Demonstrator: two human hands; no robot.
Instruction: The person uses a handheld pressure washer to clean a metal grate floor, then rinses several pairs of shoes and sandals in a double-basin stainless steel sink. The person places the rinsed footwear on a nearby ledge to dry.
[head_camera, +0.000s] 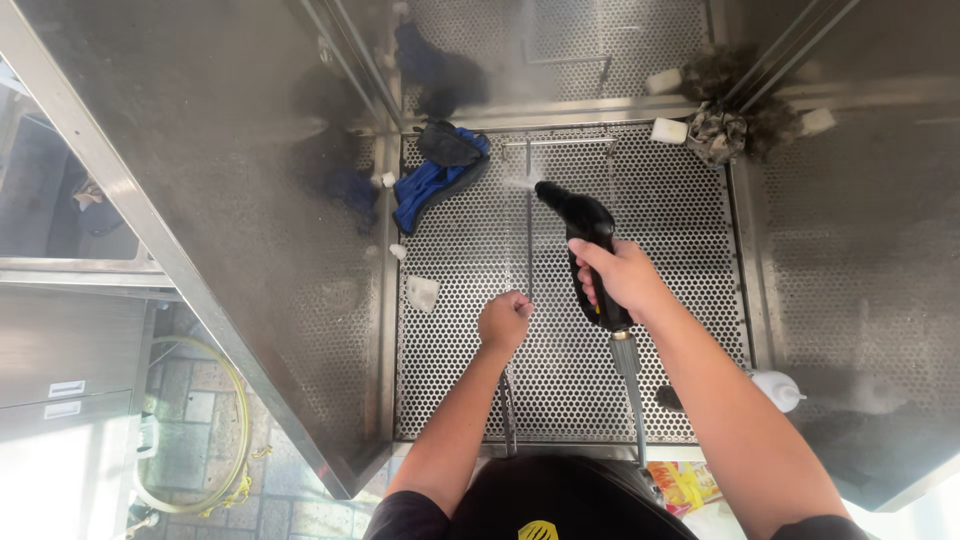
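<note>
Stainless steel walls (230, 200) are closing in a washing booth around a perforated metal floor (660, 250), both gleaming wet. Yellow hose (238, 400) is lying coiled on the paving outside. A blue cloth (432, 182) is sitting crumpled near the back corner, beside white sponges (668, 130) and a scrap of rag (421, 292). The right hand (625, 278) is wrapping its fingers fully around a black spray gun (585, 240), which is misting forward. The left hand (505, 320) is clenching a thin metal rod (529, 220), standing upright.

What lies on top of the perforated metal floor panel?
On the perforated floor panel lie a blue cloth with a dark rag, white sponge blocks, a steel-wool wad and a thin rod. The arms and spray gun cover part of it.
</note>
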